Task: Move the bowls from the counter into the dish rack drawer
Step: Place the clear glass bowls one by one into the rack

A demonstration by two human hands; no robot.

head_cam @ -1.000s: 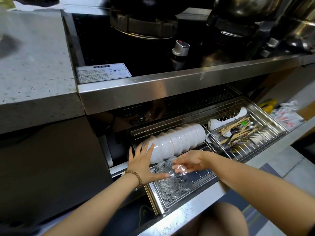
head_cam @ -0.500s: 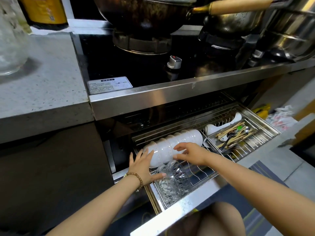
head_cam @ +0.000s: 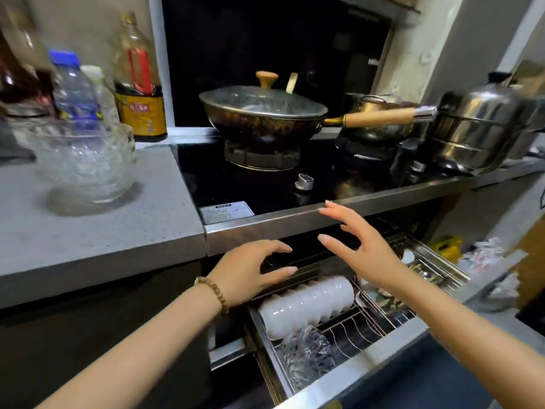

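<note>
Two hands were in view, both empty with fingers spread. The left hand (head_cam: 250, 271), a brown bead bracelet (head_cam: 213, 293) on its wrist, hovered palm-down over the rear left of the pulled-out stainless wire dish rack drawer (head_cam: 354, 329). The right hand (head_cam: 358, 249) was raised higher, in front of the steel edge of the black glass hob (head_cam: 265, 187).

Stack of clear, textured glass bowls (head_cam: 85, 163) stood on the grey speckled stone desk (head_cam: 88, 231), blurred; count could not be made out. In the drawer, a row of glossy white ceramic bowls (head_cam: 306, 302) lay nested on their sides; just in front, one clear patterned glass bowl (head_cam: 306, 352) was propped on edge between the wire prongs. The drawer's right compartment was largely hidden by the right forearm; contents were indistinct.

On the hob: dark round wok with a glass lid and wooden handle (head_cam: 262, 113); stacked polished steel steamer pot (head_cam: 477, 125), partly cut off at the right. Bottles behind the desk were motion-blurred.
</note>
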